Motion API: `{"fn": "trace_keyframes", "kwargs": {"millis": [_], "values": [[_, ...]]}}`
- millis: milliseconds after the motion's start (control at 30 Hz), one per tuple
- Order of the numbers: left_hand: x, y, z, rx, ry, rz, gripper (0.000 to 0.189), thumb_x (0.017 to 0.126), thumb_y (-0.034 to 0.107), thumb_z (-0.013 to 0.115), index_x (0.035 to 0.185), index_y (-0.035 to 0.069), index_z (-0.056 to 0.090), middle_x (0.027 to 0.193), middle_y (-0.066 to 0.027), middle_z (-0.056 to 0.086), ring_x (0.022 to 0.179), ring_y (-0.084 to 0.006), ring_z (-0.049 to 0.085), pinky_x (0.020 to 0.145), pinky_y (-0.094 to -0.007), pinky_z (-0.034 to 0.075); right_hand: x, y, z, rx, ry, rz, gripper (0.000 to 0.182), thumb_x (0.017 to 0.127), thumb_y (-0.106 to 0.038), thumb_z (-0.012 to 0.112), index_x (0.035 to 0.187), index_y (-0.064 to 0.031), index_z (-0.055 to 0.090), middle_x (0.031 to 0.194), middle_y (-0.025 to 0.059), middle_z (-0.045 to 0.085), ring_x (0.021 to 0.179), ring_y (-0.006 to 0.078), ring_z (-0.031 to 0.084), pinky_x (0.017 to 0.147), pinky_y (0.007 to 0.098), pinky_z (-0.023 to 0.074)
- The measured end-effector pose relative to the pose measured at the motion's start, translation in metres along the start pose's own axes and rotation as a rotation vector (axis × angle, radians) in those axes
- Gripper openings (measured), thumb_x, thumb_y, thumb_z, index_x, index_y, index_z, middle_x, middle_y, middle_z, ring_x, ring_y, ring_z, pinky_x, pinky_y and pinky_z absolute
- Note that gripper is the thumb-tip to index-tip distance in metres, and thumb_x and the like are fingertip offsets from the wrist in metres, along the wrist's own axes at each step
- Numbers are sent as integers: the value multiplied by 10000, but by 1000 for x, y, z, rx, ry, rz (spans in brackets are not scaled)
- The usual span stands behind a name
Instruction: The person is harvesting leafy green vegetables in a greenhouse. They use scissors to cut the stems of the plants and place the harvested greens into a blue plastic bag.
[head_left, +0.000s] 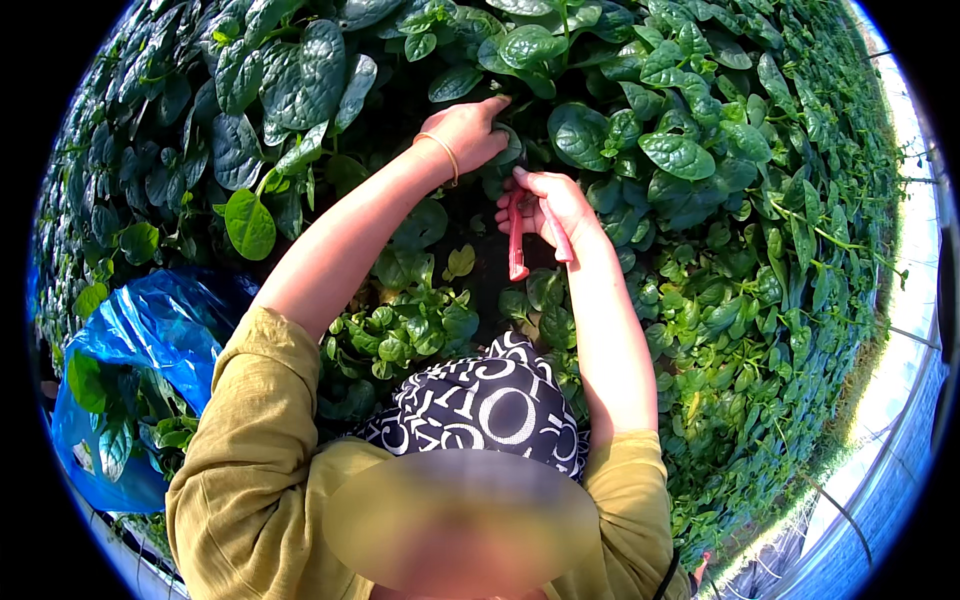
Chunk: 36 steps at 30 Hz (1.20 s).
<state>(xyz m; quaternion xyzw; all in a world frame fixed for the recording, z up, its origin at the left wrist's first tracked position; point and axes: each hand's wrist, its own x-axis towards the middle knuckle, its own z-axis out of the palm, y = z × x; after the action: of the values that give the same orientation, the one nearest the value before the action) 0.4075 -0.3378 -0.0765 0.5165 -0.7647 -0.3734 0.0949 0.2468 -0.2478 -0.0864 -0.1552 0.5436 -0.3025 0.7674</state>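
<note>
My left hand (466, 137), with a thin bracelet at the wrist, reaches into dense leafy plants. Its thumb and bent fingers close on a broad green leaf (511, 147); part of the grip is hidden. Just below and to the right, my right hand (555, 204) holds hand shears with red handles (517, 236). The two handles spread apart towards me, while the dark blades point away beside the leaf, mostly hidden by foliage. Glossy, thick leaves (577, 136) that look like Malabar spinach surround both hands.
A blue plastic bag (161, 319) holding picked leaves (112, 442) lies to my left. Small low plants (405, 330) grow close before me around dark ground. Along the right edge runs pale sheeting (900, 360) with dark thin hoops or cords. Patterned black-and-white fabric (487, 405) covers my front.
</note>
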Motion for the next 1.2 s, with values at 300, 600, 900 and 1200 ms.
{"fn": "trace_keyframes", "kwargs": {"millis": [300,600,900,1200], "values": [[15,-48,29,-229,129,-58,271,794,234,628,932,1,651,747,-129,645,726,-203,621,688,-320,478,24,3,19,72,170,-62,220,871,-243,588,837,-30,545,705,81,580,577,181,561,528,318,479],[-14,-24,-14,-377,684,38,309,738,239,754,740,9,548,802,-8,493,738,-112,471,679,-243,404,39,-27,0,240,25,-42,255,889,-254,556,893,1,543,779,128,593,686,276,608,650,416,535],[59,-33,-34,-103,355,206,586,705,272,706,1249,135,535,1053,-179,636,950,-304,618,833,-358,475,89,-25,7,482,-37,-112,284,899,-249,515,952,30,496,906,201,552,863,369,567,810,527,486],[21,-48,-65,-297,359,-90,416,698,396,764,720,-3,650,732,-48,623,665,-87,528,612,-259,439,28,-18,5,274,251,-300,187,866,-221,578,863,-42,522,712,64,571,599,180,576,523,315,497]]}}
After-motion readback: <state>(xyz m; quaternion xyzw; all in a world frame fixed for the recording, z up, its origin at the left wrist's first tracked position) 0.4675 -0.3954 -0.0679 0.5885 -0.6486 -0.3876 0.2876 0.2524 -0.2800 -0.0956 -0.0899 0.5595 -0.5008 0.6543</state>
